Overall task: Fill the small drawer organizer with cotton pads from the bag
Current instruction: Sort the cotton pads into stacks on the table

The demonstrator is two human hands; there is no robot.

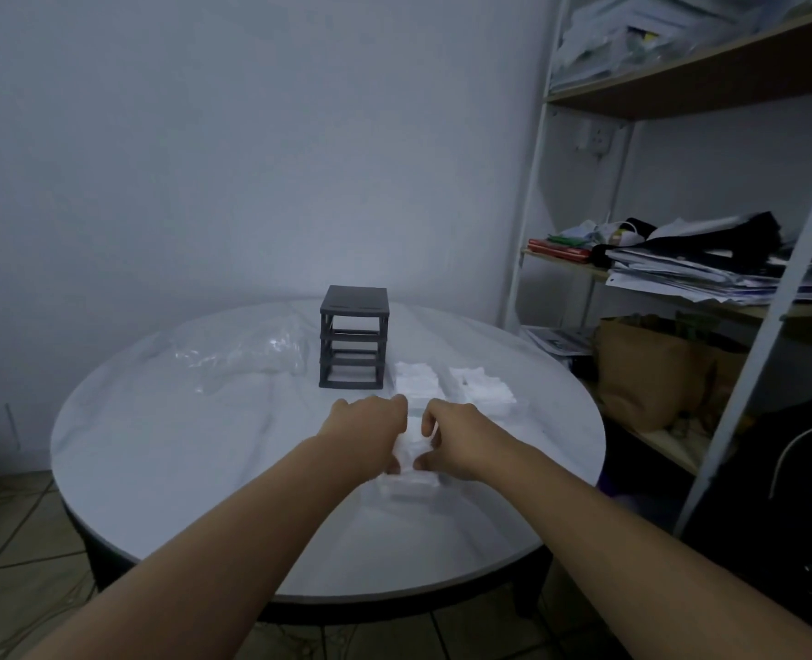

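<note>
Both hands (411,438) pinch cotton pads (411,445) into a third drawer (413,483) mid-desk (180,459); organizer frame (354,338) stands empty.

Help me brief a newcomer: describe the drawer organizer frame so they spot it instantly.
Start at the round white table. Near its far edge, about the middle, stands the drawer organizer frame, between a crumpled clear plastic bag and white drawers of cotton pads. It is the only dark, upright, cube-shaped rack there, with open slots.
</note>
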